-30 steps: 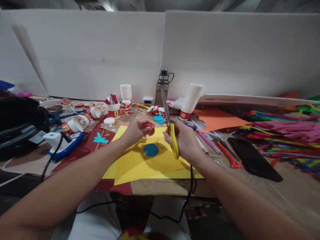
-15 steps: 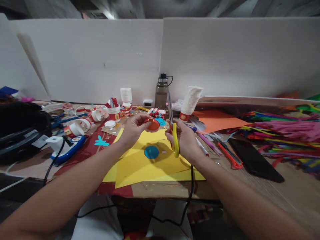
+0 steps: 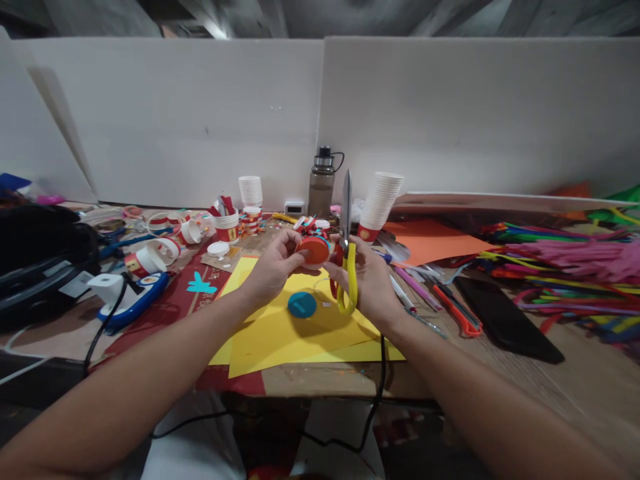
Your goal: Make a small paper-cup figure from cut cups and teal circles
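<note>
Between the thumb and fingers of my left hand (image 3: 277, 261) is an orange-red paper disc (image 3: 313, 251), held up over the yellow sheets. My right hand (image 3: 367, 277) grips scissors (image 3: 349, 267) with yellow and red handles, their blades pointing up and looking closed. The right fingertips are close to the disc's right edge; whether they touch it I cannot tell. Below both hands a blue paper disc (image 3: 302, 305) lies on the yellow paper (image 3: 265, 347). A light-blue paper cutout (image 3: 201, 283) rests to the left of my left hand.
At the back stand a water bottle (image 3: 321, 183) and stacked paper cups (image 3: 383, 203). To the right lie orange paper (image 3: 435, 240), an orange cutter (image 3: 460, 317), a black phone (image 3: 507, 320) and colourful pipe cleaners (image 3: 570, 267). A blue power strip (image 3: 137, 303) sits left; a black cable (image 3: 383, 373) hangs over the front edge.
The orange-red disc has moved right, toward my right hand, and its flat face now shows more. The scissors have turned so their blades show broader. The blue disc stays on the yellow paper.
</note>
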{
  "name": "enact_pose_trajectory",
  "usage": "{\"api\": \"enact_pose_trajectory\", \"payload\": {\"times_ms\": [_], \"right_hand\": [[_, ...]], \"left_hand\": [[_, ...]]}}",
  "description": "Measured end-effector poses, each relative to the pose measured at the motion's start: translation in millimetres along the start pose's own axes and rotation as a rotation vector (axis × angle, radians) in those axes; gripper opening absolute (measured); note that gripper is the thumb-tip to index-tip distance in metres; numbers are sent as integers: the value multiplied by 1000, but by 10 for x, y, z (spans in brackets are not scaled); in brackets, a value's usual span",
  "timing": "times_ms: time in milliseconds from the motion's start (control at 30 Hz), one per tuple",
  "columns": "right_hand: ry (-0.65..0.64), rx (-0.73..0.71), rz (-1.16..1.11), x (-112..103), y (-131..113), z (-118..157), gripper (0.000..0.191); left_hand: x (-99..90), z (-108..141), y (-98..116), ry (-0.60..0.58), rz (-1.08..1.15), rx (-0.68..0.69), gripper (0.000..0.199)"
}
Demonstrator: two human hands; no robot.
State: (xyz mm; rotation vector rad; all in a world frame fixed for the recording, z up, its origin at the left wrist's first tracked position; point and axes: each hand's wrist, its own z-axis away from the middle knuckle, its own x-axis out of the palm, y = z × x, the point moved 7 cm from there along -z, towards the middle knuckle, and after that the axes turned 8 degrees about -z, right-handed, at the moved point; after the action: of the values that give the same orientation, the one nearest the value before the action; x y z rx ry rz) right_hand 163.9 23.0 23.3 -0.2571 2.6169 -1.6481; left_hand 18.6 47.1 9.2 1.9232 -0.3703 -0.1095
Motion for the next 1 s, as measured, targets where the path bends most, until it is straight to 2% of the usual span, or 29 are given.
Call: {"api": "enact_pose_trajectory", "payload": {"times_ms": [133, 267, 433, 567, 700, 833, 1000], "right_hand": [[33, -22, 65, -81, -4, -18, 56], [9, -26, 142, -97, 39, -6, 53], [-6, 10, 233, -75, 50, 23, 50], [0, 17, 219, -74, 28, 30, 51], [-9, -6, 232, -82, 0, 28, 49], [-32, -42, 197, -90, -55, 22, 53], [-18, -86, 162, -83, -221, 59, 43]], "left_hand": [[23, 19, 12, -35, -204, 12, 28], [154, 80, -87, -170, -307, -103, 29], [247, 149, -244, -311, -140, -251, 46], [246, 149, -310, -342, 113, -341, 48], [233, 149, -314, -344, 168, -409, 39], [260, 149, -247, -401, 247, -378, 30], [147, 67, -116, -362, 189, -197, 43]]}}
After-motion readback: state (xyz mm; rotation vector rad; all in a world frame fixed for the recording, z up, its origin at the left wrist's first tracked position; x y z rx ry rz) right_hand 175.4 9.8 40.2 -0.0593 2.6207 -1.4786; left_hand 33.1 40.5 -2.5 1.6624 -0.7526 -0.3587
